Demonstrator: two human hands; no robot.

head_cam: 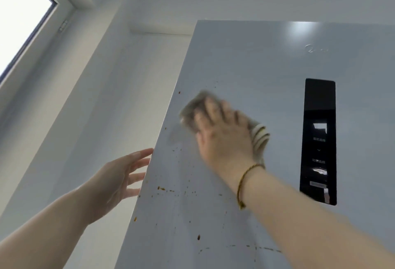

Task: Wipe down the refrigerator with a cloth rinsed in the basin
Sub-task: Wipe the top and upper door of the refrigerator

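The pale grey refrigerator door (245, 66) fills the right of the view, seen from below. Brown specks and drips (162, 188) dot its lower left part. My right hand (222, 132) presses a grey-brown cloth (192, 110) flat against the door near its left edge; the hand and cloth are motion-blurred, and a striped fold of the cloth sticks out to the right of the hand. My left hand (119, 179) rests with spread, straight fingers against the door's left side edge, holding nothing. The basin is not in view.
A black vertical control panel (319, 140) sits on the door to the right of my hand. White wall (96, 98) lies left of the refrigerator, with a window (19, 16) at the upper left. A thin bracelet circles my right wrist.
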